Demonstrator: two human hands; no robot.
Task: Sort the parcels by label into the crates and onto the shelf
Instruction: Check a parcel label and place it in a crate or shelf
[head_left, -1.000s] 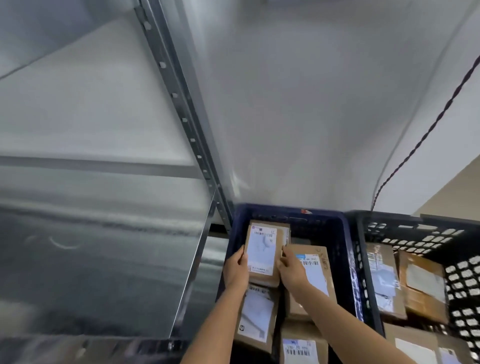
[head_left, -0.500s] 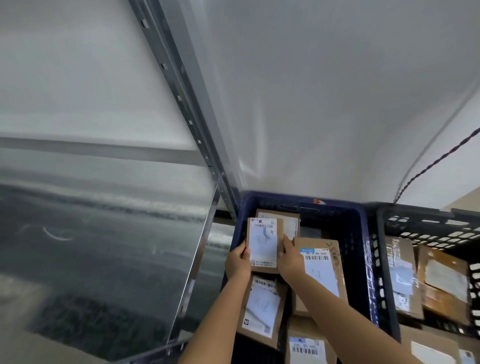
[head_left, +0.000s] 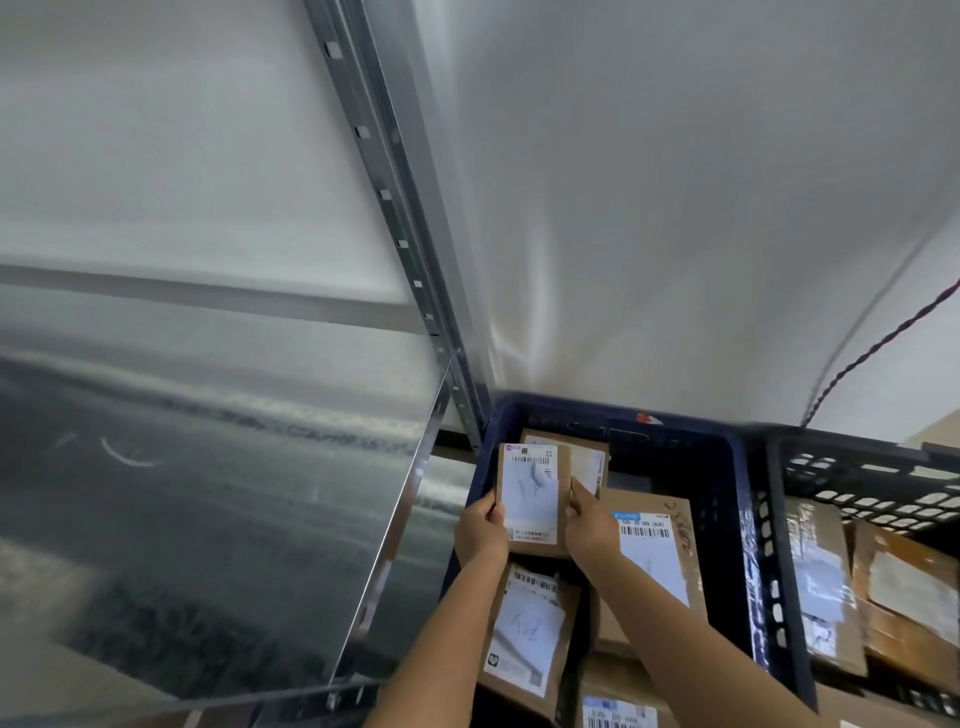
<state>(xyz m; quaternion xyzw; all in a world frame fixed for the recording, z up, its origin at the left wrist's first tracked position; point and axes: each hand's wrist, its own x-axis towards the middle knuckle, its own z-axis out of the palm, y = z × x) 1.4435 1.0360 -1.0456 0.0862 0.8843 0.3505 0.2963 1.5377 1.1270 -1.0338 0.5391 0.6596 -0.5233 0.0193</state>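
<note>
**Small flat parcel, two-hand hold over the blue crate**

I've got the parcel (head_left: 532, 499) pinched by its long edges, left hand (head_left: 482, 530) on one side, right hand (head_left: 589, 530) on the other, thumbs on the label face. It's raised above the blue crate (head_left: 727, 519), with more parcels below my wrists. Looks light and fairly stiff, a thin cardboard mailer. I'd say the edges are the spot to grab, since the label looks slick. The shelf (head_left: 208, 519) is off to my left.

Dim, motion-blurred, wide-angle bending, wall glare
</note>
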